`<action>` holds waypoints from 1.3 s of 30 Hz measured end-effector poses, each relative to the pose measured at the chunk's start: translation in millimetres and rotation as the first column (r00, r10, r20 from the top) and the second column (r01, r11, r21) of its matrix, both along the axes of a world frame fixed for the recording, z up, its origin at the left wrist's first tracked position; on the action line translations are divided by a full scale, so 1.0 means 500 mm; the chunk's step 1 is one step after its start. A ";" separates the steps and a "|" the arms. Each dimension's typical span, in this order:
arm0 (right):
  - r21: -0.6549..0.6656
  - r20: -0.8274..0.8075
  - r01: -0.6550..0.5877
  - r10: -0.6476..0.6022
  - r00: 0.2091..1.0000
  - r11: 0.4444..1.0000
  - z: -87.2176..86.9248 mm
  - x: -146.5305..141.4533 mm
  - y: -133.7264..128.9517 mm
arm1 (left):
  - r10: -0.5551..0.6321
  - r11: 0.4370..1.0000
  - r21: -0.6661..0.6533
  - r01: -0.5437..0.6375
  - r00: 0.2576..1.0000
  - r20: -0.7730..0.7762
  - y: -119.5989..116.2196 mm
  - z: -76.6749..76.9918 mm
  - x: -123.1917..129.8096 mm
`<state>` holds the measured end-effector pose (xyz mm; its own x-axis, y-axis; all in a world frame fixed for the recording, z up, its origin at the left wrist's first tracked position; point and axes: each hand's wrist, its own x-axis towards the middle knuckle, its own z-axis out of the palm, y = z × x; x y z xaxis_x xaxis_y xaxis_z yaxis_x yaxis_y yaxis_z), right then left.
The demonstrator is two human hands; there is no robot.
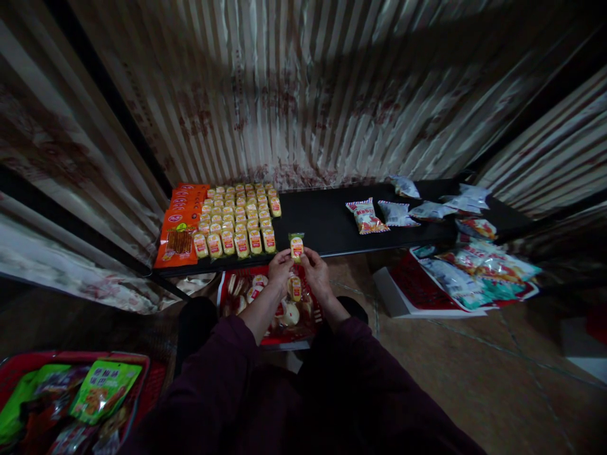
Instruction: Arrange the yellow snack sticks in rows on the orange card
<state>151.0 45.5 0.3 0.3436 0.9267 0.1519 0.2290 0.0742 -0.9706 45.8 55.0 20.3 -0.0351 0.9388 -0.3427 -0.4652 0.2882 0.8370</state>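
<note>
Between both hands a small wrapped snack cake is held upright, its yellow pack and red label facing me. My left hand pinches its left side, and my right hand grips the right side. Directly below them a red basket holds more wrapped round cakes. To the left on the black shelf, rows of the same yellow packs stand close together. The held pack is at the shelf's front edge, apart from the nearest row.
Orange snack bags line the shelf's left end. Several chip bags lie scattered on its right part. At right, a red basket overflows with chip bags. Another basket with a green pouch sits lower left. A striped curtain hangs behind.
</note>
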 end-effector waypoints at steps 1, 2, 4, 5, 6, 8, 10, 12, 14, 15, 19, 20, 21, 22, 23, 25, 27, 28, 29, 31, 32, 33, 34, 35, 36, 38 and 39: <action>0.004 0.000 -0.001 0.001 1.000 1.000 0.002 -0.001 0.003 | 0.015 1.000 0.002 -0.015 1.000 -0.024 0.003 0.002 0.000; 0.006 0.001 -0.003 0.003 1.000 1.000 0.004 -0.002 0.006 | 0.027 1.000 0.006 -0.027 0.999 -0.042 0.007 0.003 0.001; 0.009 -0.001 -0.008 0.008 1.000 1.000 0.004 -0.001 0.015 | 0.042 0.999 0.019 -0.041 0.997 -0.067 0.013 0.003 0.002; 0.009 -0.003 -0.009 0.009 1.000 1.000 0.003 -0.001 0.020 | 0.042 0.999 0.022 -0.040 0.996 -0.075 0.016 0.003 0.002; 0.009 -0.004 -0.009 0.009 1.000 1.000 0.002 0.000 0.025 | 0.039 0.999 0.023 -0.037 0.996 -0.081 0.019 0.003 0.002; 0.012 -0.004 -0.006 0.006 1.000 1.000 -0.001 0.002 0.035 | 0.037 0.999 0.021 -0.035 0.996 -0.085 0.024 0.004 0.004; 0.021 0.001 -0.010 0.010 1.000 1.000 -0.002 0.003 0.043 | 0.047 0.999 0.019 -0.046 0.995 -0.092 0.027 0.007 0.006; 0.032 0.007 -0.015 0.015 1.000 0.999 -0.002 0.003 0.049 | 0.063 0.998 0.015 -0.062 0.993 -0.100 0.029 0.011 0.008; 0.038 0.013 -0.010 0.010 1.000 0.999 -0.001 0.003 0.054 | 0.072 0.997 0.009 -0.072 0.992 -0.102 0.031 0.015 0.011; 0.040 0.016 -0.007 0.006 1.000 0.999 -0.001 0.003 0.056 | 0.072 0.997 0.006 -0.072 0.992 -0.101 0.032 0.016 0.013; 0.037 0.035 0.006 -0.007 0.999 0.999 -0.003 0.003 0.069 | 0.076 0.997 0.001 -0.077 0.990 -0.116 0.039 0.016 0.021; 0.035 0.043 0.009 -0.010 0.999 0.999 -0.004 0.003 0.072 | 0.078 0.997 0.000 -0.079 0.990 -0.121 0.043 0.014 0.023; 0.034 0.050 0.014 -0.015 0.999 0.999 -0.005 0.004 0.076 | 0.082 0.997 0.001 -0.082 0.989 -0.125 0.046 0.011 0.025; 0.032 0.055 0.017 -0.019 0.998 0.999 -0.006 0.003 0.080 | 0.085 0.996 0.002 -0.085 0.988 -0.129 0.051 0.008 0.027; 0.031 0.059 0.020 -0.022 0.998 0.999 -0.006 0.003 0.083 | 0.089 0.996 0.007 -0.089 0.987 -0.132 0.055 0.005 0.028; 0.031 0.064 0.026 -0.028 0.998 0.999 -0.007 0.004 0.091 | 0.097 0.995 0.027 -0.094 0.986 -0.138 0.063 0.000 0.030; 0.032 0.069 0.029 -0.031 0.997 0.999 -0.007 0.004 0.099 | 0.107 0.994 0.038 -0.102 0.984 -0.145 0.071 -0.001 0.030; 0.031 0.075 0.031 -0.033 0.997 0.999 -0.007 0.004 0.102 | 0.111 0.994 0.037 -0.106 0.983 -0.149 0.074 0.000 0.030; 0.028 0.080 0.033 -0.035 0.996 0.999 -0.008 0.005 0.106 | 0.113 0.993 0.034 -0.109 0.981 -0.156 0.076 0.002 0.030; 0.021 0.082 0.032 -0.033 0.996 0.999 -0.009 0.005 0.112 | 0.114 0.993 0.038 -0.109 0.978 -0.176 0.080 0.008 0.030; 0.018 0.079 0.031 -0.032 0.996 0.999 -0.010 0.006 0.115 | 0.115 0.993 0.045 -0.109 0.976 -0.186 0.081 0.011 0.030; 0.017 0.074 0.029 -0.030 0.997 0.999 -0.011 0.006 0.118 | 0.119 0.992 0.052 -0.111 0.974 -0.192 0.082 0.014 0.030; 0.019 0.071 0.026 -0.027 0.997 0.999 -0.012 0.006 0.120 | 0.125 0.992 0.057 -0.116 0.973 -0.194 0.083 0.015 0.030; 0.024 0.069 0.021 -0.023 0.997 0.999 -0.013 0.006 0.123 | 0.132 0.991 0.060 -0.123 0.972 -0.193 0.084 0.016 0.030; 0.029 0.070 0.017 -0.019 0.997 0.999 -0.014 0.007 0.125 | 0.138 0.990 0.062 -0.128 0.972 -0.191 0.085 0.015 0.030; 0.036 0.072 0.009 -0.012 0.997 0.999 -0.015 0.007 0.128 | 0.143 0.989 0.066 -0.133 0.971 -0.191 0.088 0.013 0.031; 0.037 0.069 0.009 -0.011 0.998 0.999 -0.015 0.007 0.130 | 0.144 0.989 0.068 -0.133 0.971 -0.193 0.090 0.012 0.031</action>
